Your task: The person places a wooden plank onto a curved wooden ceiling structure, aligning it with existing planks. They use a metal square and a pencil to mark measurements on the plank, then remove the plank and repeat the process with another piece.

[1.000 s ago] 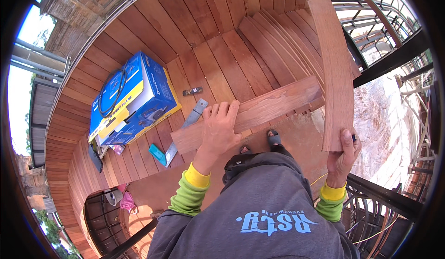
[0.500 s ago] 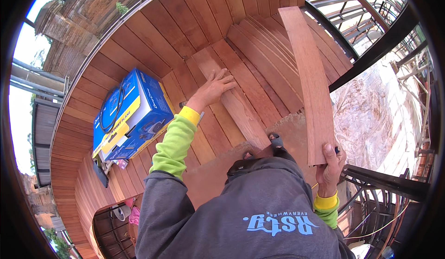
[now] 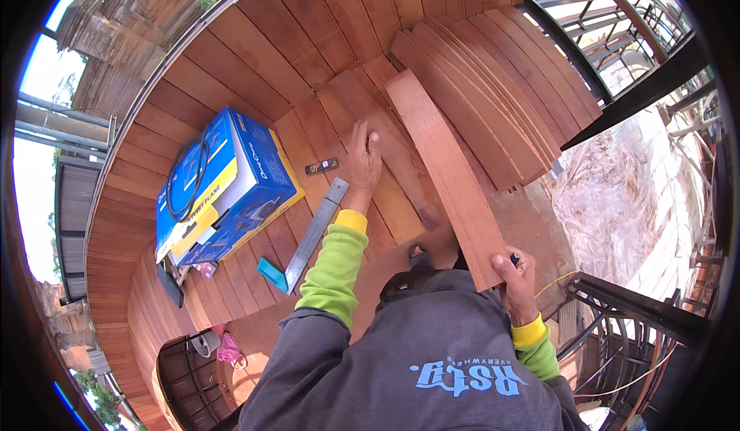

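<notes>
A wooden plank (image 3: 443, 170) slants away from me, its near end in my right hand (image 3: 518, 278). My thumb presses on its face, and a small dark item (image 3: 514, 259) shows at my fingers, too small to name. My left hand (image 3: 364, 157) is open with its fingers stretched out, beside a second plank (image 3: 397, 170) lying on the boards and partly covered by the held one. I cannot tell whether they touch. Left of that hand lie a try square (image 3: 316, 230) with a teal handle and a small dark block-like item (image 3: 321, 166).
A blue and yellow cardboard box (image 3: 231, 188) with a black cable (image 3: 193, 180) on top stands at the left. Several loose boards (image 3: 486, 99) are stacked at the far right, near a black metal railing (image 3: 640, 95). An opening (image 3: 193, 381) shows at the lower left.
My right hand has brought the plank left, over the lying one. My left hand has come off that lying plank. The try square and small dark item now show more fully.
</notes>
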Action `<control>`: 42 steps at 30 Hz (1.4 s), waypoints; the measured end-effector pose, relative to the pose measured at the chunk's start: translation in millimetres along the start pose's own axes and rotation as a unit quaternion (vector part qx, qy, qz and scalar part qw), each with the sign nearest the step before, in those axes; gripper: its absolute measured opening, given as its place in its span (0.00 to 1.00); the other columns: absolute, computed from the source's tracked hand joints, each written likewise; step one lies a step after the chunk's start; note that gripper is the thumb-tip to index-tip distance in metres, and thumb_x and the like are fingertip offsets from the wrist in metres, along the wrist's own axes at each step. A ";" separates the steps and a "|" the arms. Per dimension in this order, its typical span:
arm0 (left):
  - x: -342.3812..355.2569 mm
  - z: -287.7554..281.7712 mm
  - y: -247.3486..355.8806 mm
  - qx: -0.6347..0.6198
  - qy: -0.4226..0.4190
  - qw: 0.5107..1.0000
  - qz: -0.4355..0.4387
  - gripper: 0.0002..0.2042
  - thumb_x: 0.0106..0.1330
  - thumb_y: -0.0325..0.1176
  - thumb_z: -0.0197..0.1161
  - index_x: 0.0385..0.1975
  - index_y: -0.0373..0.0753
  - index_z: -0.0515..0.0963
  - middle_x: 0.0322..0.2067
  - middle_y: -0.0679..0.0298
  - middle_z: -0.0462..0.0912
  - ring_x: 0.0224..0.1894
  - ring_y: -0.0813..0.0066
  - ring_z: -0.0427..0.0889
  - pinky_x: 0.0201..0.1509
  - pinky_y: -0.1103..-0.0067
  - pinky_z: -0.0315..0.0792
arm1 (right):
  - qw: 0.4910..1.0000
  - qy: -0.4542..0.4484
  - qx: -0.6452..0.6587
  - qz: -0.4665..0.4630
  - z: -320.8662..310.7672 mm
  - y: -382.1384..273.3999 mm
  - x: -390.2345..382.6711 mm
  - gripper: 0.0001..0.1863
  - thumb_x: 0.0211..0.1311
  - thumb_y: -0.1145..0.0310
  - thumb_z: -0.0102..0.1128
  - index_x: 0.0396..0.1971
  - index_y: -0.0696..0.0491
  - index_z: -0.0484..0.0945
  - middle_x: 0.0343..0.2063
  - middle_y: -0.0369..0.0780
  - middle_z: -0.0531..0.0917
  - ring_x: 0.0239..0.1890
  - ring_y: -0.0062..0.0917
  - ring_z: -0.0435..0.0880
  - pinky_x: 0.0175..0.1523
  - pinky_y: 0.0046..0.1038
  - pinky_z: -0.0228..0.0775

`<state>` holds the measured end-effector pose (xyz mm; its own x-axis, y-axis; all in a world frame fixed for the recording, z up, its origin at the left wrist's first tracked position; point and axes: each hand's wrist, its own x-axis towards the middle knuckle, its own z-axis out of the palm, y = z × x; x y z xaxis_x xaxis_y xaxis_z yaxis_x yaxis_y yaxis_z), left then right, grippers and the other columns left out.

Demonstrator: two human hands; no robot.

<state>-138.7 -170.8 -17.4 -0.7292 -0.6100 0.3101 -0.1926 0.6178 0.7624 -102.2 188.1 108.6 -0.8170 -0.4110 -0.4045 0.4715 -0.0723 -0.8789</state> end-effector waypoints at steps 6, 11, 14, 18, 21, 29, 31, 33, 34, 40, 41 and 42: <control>-2.3 -11.9 25.9 -0.142 0.019 0.989 -0.018 0.40 0.66 0.59 0.51 0.67 0.30 0.57 0.67 0.42 0.57 0.71 0.48 0.54 0.73 0.67 0.49 | 0.994 -0.074 -0.001 0.077 23.9 12.1 42.3 0.19 0.57 0.60 0.68 0.36 0.63 0.81 0.24 0.33 0.79 0.24 0.12 0.73 0.28 0.17 0.63; 13.3 -12.2 14.9 -0.055 -0.010 0.998 -0.014 0.41 0.63 0.57 0.55 0.68 0.33 0.55 0.69 0.41 0.50 0.73 0.48 0.46 0.74 0.66 0.44 | 0.987 -0.119 -0.004 0.111 27.6 37.1 81.4 0.18 0.59 0.57 0.67 0.32 0.60 0.80 0.20 0.30 0.75 0.19 0.10 0.68 0.22 0.16 0.59; 22.3 -13.3 13.2 0.056 -0.046 0.997 0.003 0.39 0.62 0.53 0.57 0.68 0.37 0.56 0.69 0.37 0.49 0.71 0.41 0.49 0.73 0.63 0.49 | 0.977 -0.145 -0.052 0.147 24.4 41.5 103.1 0.17 0.60 0.55 0.66 0.28 0.56 0.79 0.19 0.29 0.72 0.18 0.09 0.65 0.20 0.16 0.56; 23.9 -7.9 11.6 0.099 -0.070 0.993 -0.005 0.35 0.60 0.46 0.57 0.67 0.38 0.60 0.69 0.39 0.48 0.71 0.41 0.50 0.72 0.64 0.51 | 0.975 -0.088 -0.047 0.197 18.9 57.2 104.8 0.18 0.62 0.56 0.65 0.22 0.53 0.73 0.17 0.28 0.69 0.17 0.09 0.63 0.18 0.16 0.54; 26.0 -2.0 19.4 0.099 -0.073 0.992 -0.034 0.34 0.59 0.42 0.56 0.67 0.37 0.61 0.70 0.41 0.47 0.73 0.45 0.49 0.73 0.66 0.49 | 0.969 -0.081 0.021 0.234 9.6 61.7 90.5 0.18 0.65 0.59 0.62 0.23 0.54 0.70 0.16 0.30 0.67 0.17 0.10 0.63 0.20 0.16 0.56; 34.1 -1.1 3.3 0.117 -0.053 0.992 -0.021 0.33 0.62 0.42 0.56 0.67 0.37 0.61 0.71 0.43 0.49 0.73 0.48 0.48 0.73 0.69 0.48 | 0.979 -0.091 -0.045 0.176 5.2 67.2 91.3 0.17 0.66 0.57 0.61 0.30 0.58 0.73 0.21 0.34 0.79 0.19 0.10 0.69 0.24 0.14 0.62; 46.2 0.8 8.0 0.116 -0.057 0.991 -0.019 0.32 0.62 0.42 0.57 0.67 0.37 0.61 0.71 0.44 0.49 0.73 0.50 0.48 0.73 0.69 0.48 | 0.981 -0.082 -0.040 0.172 8.5 73.1 93.7 0.18 0.65 0.56 0.63 0.32 0.57 0.74 0.21 0.35 0.80 0.19 0.09 0.69 0.23 0.14 0.60; 51.2 1.9 5.3 0.109 -0.057 0.992 -0.016 0.32 0.62 0.41 0.57 0.67 0.37 0.61 0.71 0.45 0.50 0.74 0.51 0.49 0.73 0.69 0.48 | 0.982 -0.072 -0.031 0.174 10.4 77.5 94.6 0.17 0.64 0.57 0.63 0.32 0.57 0.75 0.21 0.35 0.80 0.19 0.09 0.69 0.23 0.14 0.60; 51.2 1.9 2.1 0.103 -0.055 0.993 -0.014 0.32 0.62 0.41 0.58 0.67 0.37 0.61 0.71 0.45 0.50 0.74 0.52 0.49 0.73 0.69 0.48 | 0.981 -0.067 -0.024 0.179 10.9 77.2 94.5 0.16 0.65 0.59 0.63 0.31 0.57 0.75 0.21 0.35 0.80 0.19 0.09 0.69 0.23 0.14 0.60; 50.7 0.1 -1.0 0.095 -0.058 0.994 -0.020 0.32 0.61 0.39 0.58 0.67 0.37 0.61 0.71 0.46 0.50 0.74 0.53 0.48 0.73 0.70 0.47 | 0.979 -0.047 -0.002 0.198 13.7 79.0 92.7 0.13 0.64 0.63 0.64 0.29 0.57 0.75 0.21 0.34 0.80 0.20 0.09 0.70 0.24 0.13 0.61; 50.3 -0.7 -1.1 0.090 -0.057 0.994 -0.021 0.32 0.61 0.38 0.57 0.67 0.37 0.61 0.71 0.46 0.50 0.74 0.54 0.48 0.73 0.70 0.47 | 0.980 -0.045 -0.006 0.196 14.5 79.7 92.3 0.13 0.64 0.63 0.64 0.29 0.57 0.76 0.21 0.34 0.80 0.20 0.09 0.70 0.24 0.12 0.61; 50.4 0.0 -1.2 0.083 -0.056 0.995 -0.025 0.32 0.61 0.38 0.57 0.67 0.37 0.61 0.71 0.46 0.50 0.74 0.54 0.48 0.74 0.70 0.46 | 0.979 -0.042 -0.004 0.197 15.0 79.6 92.4 0.13 0.64 0.63 0.64 0.29 0.57 0.76 0.20 0.34 0.80 0.20 0.09 0.70 0.24 0.12 0.61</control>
<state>-175.2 -202.3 -2.7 -0.7826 -0.5887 0.2023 -0.3294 0.6675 0.6678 -135.1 130.7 5.1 -0.5416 -0.4797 -0.6903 0.7420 0.1131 -0.6607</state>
